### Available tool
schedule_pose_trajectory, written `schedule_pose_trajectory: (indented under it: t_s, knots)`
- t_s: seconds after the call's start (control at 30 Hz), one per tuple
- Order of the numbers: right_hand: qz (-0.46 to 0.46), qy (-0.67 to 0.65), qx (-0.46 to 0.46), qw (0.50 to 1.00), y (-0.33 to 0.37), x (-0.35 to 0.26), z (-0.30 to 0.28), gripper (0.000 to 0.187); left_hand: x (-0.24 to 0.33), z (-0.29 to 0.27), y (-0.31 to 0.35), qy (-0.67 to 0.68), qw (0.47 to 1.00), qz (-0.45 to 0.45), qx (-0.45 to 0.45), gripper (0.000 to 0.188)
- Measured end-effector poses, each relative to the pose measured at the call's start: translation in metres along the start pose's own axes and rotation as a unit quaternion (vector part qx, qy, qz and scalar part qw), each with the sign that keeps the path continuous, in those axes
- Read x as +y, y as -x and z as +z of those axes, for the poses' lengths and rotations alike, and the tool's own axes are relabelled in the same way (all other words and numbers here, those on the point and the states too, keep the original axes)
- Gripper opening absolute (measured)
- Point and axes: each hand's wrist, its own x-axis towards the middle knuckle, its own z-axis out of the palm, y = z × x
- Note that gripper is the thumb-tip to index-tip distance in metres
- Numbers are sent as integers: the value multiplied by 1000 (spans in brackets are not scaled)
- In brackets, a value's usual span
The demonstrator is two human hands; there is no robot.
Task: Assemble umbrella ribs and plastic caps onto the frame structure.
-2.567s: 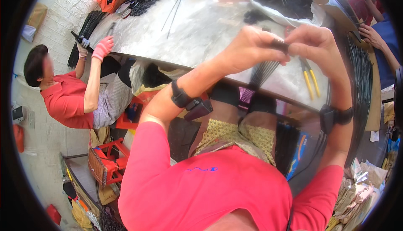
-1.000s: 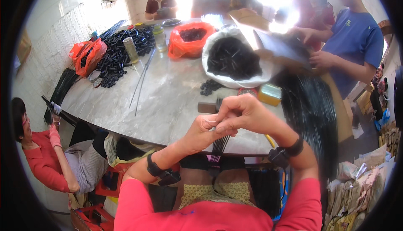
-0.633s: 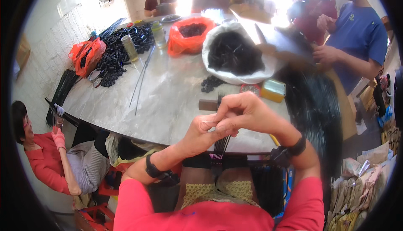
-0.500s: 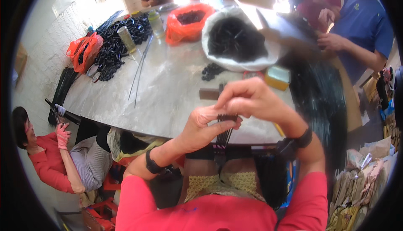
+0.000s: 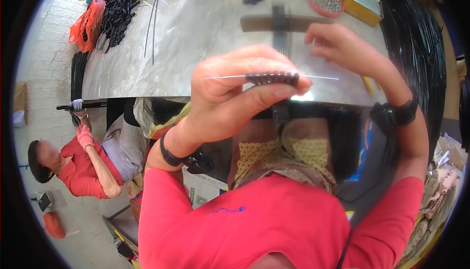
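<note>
My left hand (image 5: 230,85) is closed around a row of small black ridged pieces (image 5: 271,78), pinched between thumb and fingers above the near table edge. A thin straight metal wire (image 5: 325,78) runs along the row and sticks out at both ends. Beyond the hand, a bundle of slim dark rods (image 5: 280,27) extends away over the table, and a dark end (image 5: 280,111) hangs below the thumb; the fingers hide how they join. My right hand (image 5: 340,46) hovers apart, to the right of the rods. Its fingers are loosely bent and parted, with nothing visible in them.
A brown strip (image 5: 257,23) lies under the rods. Farther right are a red dish of small metal bits (image 5: 326,2), a yellow tin (image 5: 362,6) and long black rods (image 5: 416,39). Black parts (image 5: 117,19) and an orange bag (image 5: 88,27) sit left, near a seated person (image 5: 93,168).
My view has tilted downward. My right hand has left the black pieces and moved to the right. My left hand still holds the row, and the wire now shows on both sides.
</note>
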Motion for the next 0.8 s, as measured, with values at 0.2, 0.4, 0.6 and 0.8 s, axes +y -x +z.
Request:
schedule_pose_trajectory:
  t_s: [0.2, 0.4, 0.6, 0.8]
  knots:
    - [-175, 226, 64, 956, -15, 16, 26, 30, 2, 3, 2, -4, 1000, 21, 14, 14]
    - [-226, 433, 36, 872, -37, 2, 44, 48, 7, 3, 10, -12, 999, 32, -20, 17]
    - [-261, 481, 35, 836, -52, -7, 50, 50, 3, 3, 12, -29, 997, 63, -39, 18]
    - [-284, 499, 28, 818, -57, -8, 49, 28, 8, 7, 8, -34, 994, 92, -56, 17]
